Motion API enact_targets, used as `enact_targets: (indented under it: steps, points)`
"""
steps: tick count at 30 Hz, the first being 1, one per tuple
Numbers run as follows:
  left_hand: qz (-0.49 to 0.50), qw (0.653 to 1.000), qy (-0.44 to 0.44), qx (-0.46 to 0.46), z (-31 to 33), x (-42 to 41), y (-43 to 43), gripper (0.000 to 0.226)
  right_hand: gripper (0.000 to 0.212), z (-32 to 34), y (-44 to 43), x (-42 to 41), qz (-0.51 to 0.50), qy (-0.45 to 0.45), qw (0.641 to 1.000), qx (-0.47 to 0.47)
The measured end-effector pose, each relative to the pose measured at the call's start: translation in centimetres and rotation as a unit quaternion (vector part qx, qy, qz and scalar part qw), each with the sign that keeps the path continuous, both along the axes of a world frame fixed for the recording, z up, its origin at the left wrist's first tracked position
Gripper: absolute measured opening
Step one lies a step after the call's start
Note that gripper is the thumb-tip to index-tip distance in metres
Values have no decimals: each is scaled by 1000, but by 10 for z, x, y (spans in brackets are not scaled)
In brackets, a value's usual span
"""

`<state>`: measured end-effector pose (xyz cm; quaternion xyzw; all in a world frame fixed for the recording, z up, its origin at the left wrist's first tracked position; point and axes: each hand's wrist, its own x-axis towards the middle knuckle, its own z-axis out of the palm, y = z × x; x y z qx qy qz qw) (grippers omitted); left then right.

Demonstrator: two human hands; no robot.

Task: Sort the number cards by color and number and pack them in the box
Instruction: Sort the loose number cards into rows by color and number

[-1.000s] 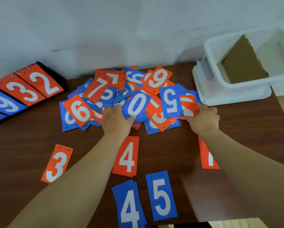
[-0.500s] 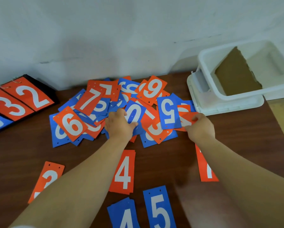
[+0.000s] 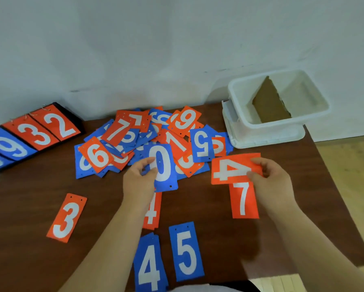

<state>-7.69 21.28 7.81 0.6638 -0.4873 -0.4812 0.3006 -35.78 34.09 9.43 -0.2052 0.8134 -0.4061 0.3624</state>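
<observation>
**Mia:** What is the person holding?

**Ben:** The left hand (image 3: 139, 180) pinches a blue 0 card (image 3: 163, 165) by its edge, thumb on top. The right hand (image 3: 271, 178) pinches a sideways orange 4 card (image 3: 231, 168) by one end. Both cards are lifted just off the big pile (image 3: 118, 144).

**Mia:** Where should they go?

**Ben:** I think the sideways one belongs on the other orange 4 (image 3: 152, 211), which lies flat under the left wrist. It should be turned upright first, so the edges line up. The blue 0 needs its own spot, maybe next to the blue 4 (image 3: 149, 264) and blue 5 (image 3: 186, 251). Orange ones like the orange 3 (image 3: 66, 218) and orange 7 (image 3: 243, 200) should stay apart from the blue ones.

**Mia:** What are the cards like?

**Ben:** Thin, flat, long rectangles with white numbers and little holes at one end. They look smooth and slippery, so I would set them down gently.

**Mia:** And the box?

**Ben:** The white box (image 3: 282, 123) sits at the far right corner of the brown table (image 3: 29, 207). It looks like shiny plastic with round corners. A brown cardboard piece (image 3: 269, 104) leans inside. I see no cards in it yet.
</observation>
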Motion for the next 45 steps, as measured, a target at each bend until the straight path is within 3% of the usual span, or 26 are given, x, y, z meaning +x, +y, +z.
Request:
enact_targets:
  steps: [3, 7, 12, 23, 31, 38, 42, 45]
  points:
    - [24, 999, 34, 27, 4, 13, 51, 36, 32, 0, 23, 7, 69, -117, 991, -3]
    - [93, 995, 30, 33, 6, 33, 100, 39, 32, -2, 42, 27, 174, -104, 979, 15]
    - [148, 989, 8, 22, 20, 73, 122, 35, 30, 7, 42, 55, 222, -92, 970, 19]
    - [114, 993, 39, 13, 19, 190, 123, 34, 29, -1, 7, 159, 282, -56, 956, 60]
    - [83, 993, 41, 74, 0, 263, 118, 28, 36, -22, -78, 215, 397, 80, 909, 99]
    - [59, 992, 44, 102, -10, 290, 107, 27, 44, -60, -116, 236, 489, 185, 838, 153]
    - [46, 993, 27, 106, -12, 296, 101, 27, 49, -89, -113, 246, 498, 319, 785, 186]
    - [44, 993, 13, 106, -13, 296, 95, 29, 50, -93, -101, 253, 457, 394, 775, 186]
